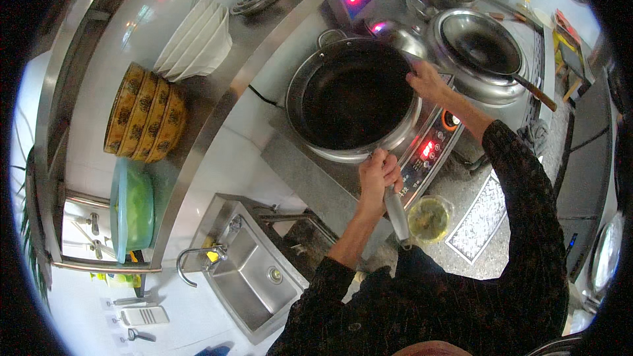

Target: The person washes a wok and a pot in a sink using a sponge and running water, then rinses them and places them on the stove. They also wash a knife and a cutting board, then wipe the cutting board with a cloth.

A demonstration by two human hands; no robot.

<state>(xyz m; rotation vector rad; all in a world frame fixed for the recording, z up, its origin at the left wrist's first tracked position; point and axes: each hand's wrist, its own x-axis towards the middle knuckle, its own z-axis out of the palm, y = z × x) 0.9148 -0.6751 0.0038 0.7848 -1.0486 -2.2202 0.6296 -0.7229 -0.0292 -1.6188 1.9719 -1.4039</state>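
Observation:
A large dark wok (358,94) with a long metal handle sits over a shiny metal base on an induction cooker. My left hand (378,173) grips the handle (395,212) close to the wok. At the side by the control panel, my right hand (425,79) holds the wok's rim; its fingertips are partly hidden. Red digits glow on the cooker's control panel (428,148). A glass bowl of yellow-green liquid (429,218) stands near the handle's end. Beyond my right hand, a smaller wooden-handled pan (482,42) rests on a wide steel vessel (482,90).
A steel sink (252,274) with a curved faucet (185,267) lies at lower left. Yellow patterned bowls (143,113), white bowls (195,42) and a green-blue basin (134,210) stand on a metal shelf. A domed metal lid (400,39) sits behind the wok, and a crumpled cloth (534,131) lies by my right arm.

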